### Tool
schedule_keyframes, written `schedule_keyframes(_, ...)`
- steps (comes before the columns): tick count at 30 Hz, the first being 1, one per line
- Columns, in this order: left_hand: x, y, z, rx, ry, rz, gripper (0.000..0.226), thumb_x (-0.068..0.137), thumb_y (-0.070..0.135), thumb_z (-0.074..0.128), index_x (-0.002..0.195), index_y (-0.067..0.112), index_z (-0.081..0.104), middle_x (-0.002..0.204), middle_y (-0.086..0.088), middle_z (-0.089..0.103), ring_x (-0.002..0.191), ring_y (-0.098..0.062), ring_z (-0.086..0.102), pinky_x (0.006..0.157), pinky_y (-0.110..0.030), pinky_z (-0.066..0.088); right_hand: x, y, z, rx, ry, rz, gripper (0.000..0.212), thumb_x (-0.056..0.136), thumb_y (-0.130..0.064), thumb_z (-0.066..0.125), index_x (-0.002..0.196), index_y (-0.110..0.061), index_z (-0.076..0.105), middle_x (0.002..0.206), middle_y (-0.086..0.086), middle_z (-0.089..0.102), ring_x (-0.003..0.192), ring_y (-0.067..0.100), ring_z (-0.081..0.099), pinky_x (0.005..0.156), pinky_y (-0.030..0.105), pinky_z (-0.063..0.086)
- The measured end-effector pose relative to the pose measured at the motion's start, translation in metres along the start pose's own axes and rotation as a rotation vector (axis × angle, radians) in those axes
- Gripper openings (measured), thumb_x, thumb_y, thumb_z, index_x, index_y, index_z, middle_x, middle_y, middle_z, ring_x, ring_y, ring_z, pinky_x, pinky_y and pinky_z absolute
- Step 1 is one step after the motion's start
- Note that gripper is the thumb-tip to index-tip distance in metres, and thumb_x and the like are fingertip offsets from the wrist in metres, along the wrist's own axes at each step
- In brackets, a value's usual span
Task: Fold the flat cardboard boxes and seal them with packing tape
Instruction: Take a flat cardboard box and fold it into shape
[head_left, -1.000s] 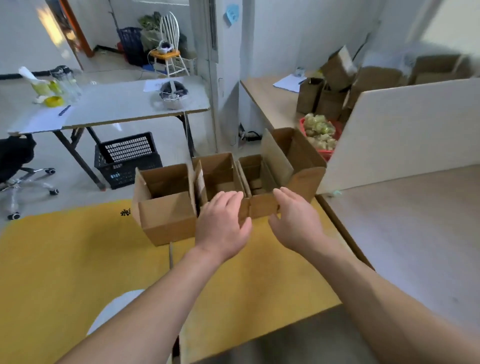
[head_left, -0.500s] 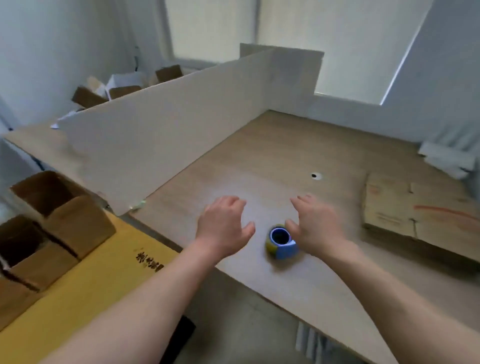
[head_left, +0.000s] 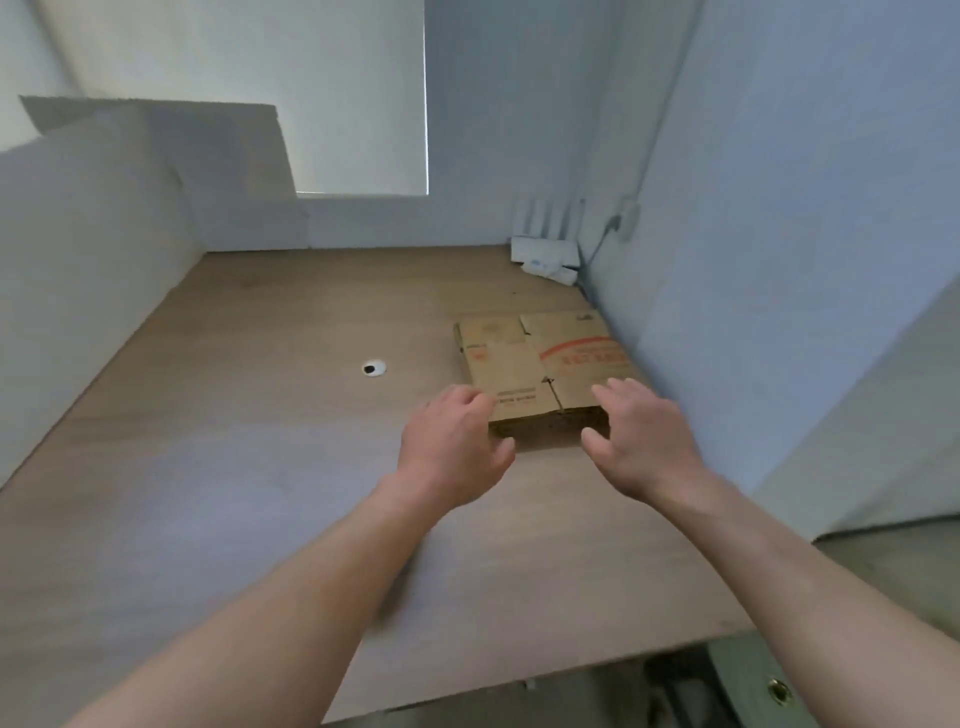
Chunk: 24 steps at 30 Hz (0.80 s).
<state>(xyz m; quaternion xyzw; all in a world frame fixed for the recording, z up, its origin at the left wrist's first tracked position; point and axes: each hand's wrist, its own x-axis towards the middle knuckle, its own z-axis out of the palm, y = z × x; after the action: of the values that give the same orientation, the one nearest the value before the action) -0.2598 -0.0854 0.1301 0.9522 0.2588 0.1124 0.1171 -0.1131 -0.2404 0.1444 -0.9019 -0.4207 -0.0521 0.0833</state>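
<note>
Partition board upright along left edge of wood desk; cable hole mid-surface. Left forearm stretched forward, left hand palm down at near-left corner of flat cardboard stack, fingers loosely curled, gripping nothing, thumb toward stack's front edge; contact with cardboard unclear. Stack lies flat on desk beside right wall, red print on top sheet. Right hand palm down over near-right corner, fingers spread, relaxed, holding nothing. White device with antennas in back-right corner.
</note>
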Motion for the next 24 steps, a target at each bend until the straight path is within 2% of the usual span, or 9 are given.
schedule_keyframes(2,0.013,0.001,0.007,-0.009,-0.002,0.053,0.050,0.092,0.046,0.053,0.134,0.019,0.054,0.138,0.003,0.053,0.124,-0.020,0.049,0.092,-0.033,0.042,-0.001,0.009,0.003,-0.012,-0.003,0.072,0.022,0.086,-0.033,0.053,0.100,-0.017,0.057,0.090,-0.004,0.049,0.096,0.022,0.050,0.073,0.036,0.039)
schedule_keyframes(4,0.021,0.002,0.012,-0.024,-0.026,0.077,0.051,0.092,0.047,0.054,0.136,0.020,0.052,0.139,0.003,0.053,0.125,-0.021,0.049,0.093,-0.034,0.043,-0.003,0.018,0.009,-0.023,-0.034,0.121,0.023,0.086,-0.035,0.051,0.101,-0.018,0.056,0.092,-0.004,0.049,0.100,0.023,0.051,0.074,0.036,0.039)
schedule_keyframes(8,0.038,0.005,0.022,-0.027,-0.056,0.144,0.055,0.092,0.047,0.053,0.141,0.023,0.049,0.142,0.004,0.051,0.129,-0.019,0.045,0.099,-0.034,0.041,0.002,0.034,0.016,-0.030,-0.086,0.174,0.037,0.089,-0.034,0.053,0.118,-0.013,0.059,0.117,0.004,0.057,0.120,0.026,0.050,0.092,0.041,0.046)
schedule_keyframes(13,0.070,0.009,0.038,-0.027,-0.074,0.146,0.054,0.092,0.048,0.053,0.139,0.023,0.050,0.140,0.003,0.052,0.128,-0.020,0.045,0.099,-0.034,0.042,0.031,0.052,0.030,-0.034,-0.125,0.174,0.032,0.088,-0.034,0.053,0.114,-0.015,0.057,0.109,0.000,0.056,0.113,0.023,0.051,0.088,0.040,0.045)
schedule_keyframes(16,0.092,0.014,0.055,0.002,-0.099,0.139,0.050,0.092,0.049,0.051,0.134,0.022,0.053,0.136,0.003,0.055,0.123,-0.020,0.048,0.096,-0.035,0.045,0.053,0.067,0.041,0.010,-0.141,0.173,0.034,0.090,-0.031,0.053,0.120,-0.016,0.054,0.114,0.001,0.058,0.114,0.024,0.051,0.090,0.040,0.045)
schedule_keyframes(18,0.110,0.019,0.068,0.015,-0.116,0.124,0.050,0.092,0.049,0.050,0.134,0.021,0.053,0.136,0.003,0.054,0.123,-0.020,0.049,0.095,-0.036,0.046,0.070,0.082,0.054,0.042,-0.156,0.167,0.043,0.092,-0.032,0.054,0.131,-0.016,0.050,0.125,0.003,0.057,0.121,0.024,0.049,0.097,0.042,0.044)
schedule_keyframes(21,0.139,0.028,0.090,0.035,-0.140,0.072,0.051,0.093,0.050,0.050,0.135,0.021,0.052,0.138,0.003,0.053,0.122,-0.020,0.049,0.095,-0.038,0.046,0.103,0.109,0.079,0.089,-0.211,0.153,0.064,0.091,-0.034,0.056,0.149,-0.018,0.034,0.143,0.002,0.049,0.135,0.023,0.041,0.108,0.046,0.041)
schedule_keyframes(24,0.169,0.035,0.116,0.045,-0.199,-0.002,0.058,0.091,0.053,0.052,0.138,0.021,0.049,0.142,0.003,0.049,0.125,-0.021,0.047,0.097,-0.039,0.046,0.138,0.139,0.107,0.105,-0.302,0.189,0.076,0.087,-0.037,0.060,0.153,-0.024,0.024,0.148,0.002,0.041,0.139,0.025,0.035,0.108,0.049,0.040)
